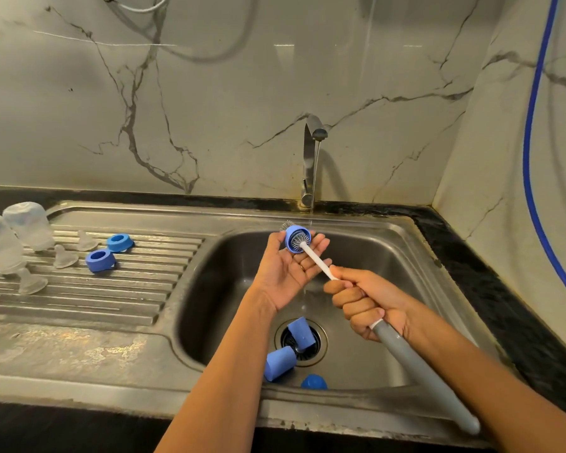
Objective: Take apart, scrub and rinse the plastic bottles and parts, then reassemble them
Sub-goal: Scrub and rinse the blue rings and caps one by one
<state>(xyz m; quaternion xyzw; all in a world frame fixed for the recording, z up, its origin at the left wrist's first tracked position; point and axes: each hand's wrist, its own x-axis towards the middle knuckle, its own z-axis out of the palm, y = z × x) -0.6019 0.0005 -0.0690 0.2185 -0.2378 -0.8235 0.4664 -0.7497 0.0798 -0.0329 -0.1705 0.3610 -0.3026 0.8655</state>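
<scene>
Bristles of the grey-handled, white-stemmed bottle brush (316, 258) poke through the blue plastic screw ring (291, 240), pinched at the fingertips of the left hand (285, 273) above the stainless steel sink (389, 256). Fisted round the handle, the right hand (363, 302) would best twist the brush while the ring turns, reaching the threads.

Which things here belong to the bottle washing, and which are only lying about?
For the job: blue ring, held by left hand; brush, gripped by right hand; running tap; sink; blue caps; clear bottles; teats; spare rings.

Lying about: blue hose; white cable.
</scene>
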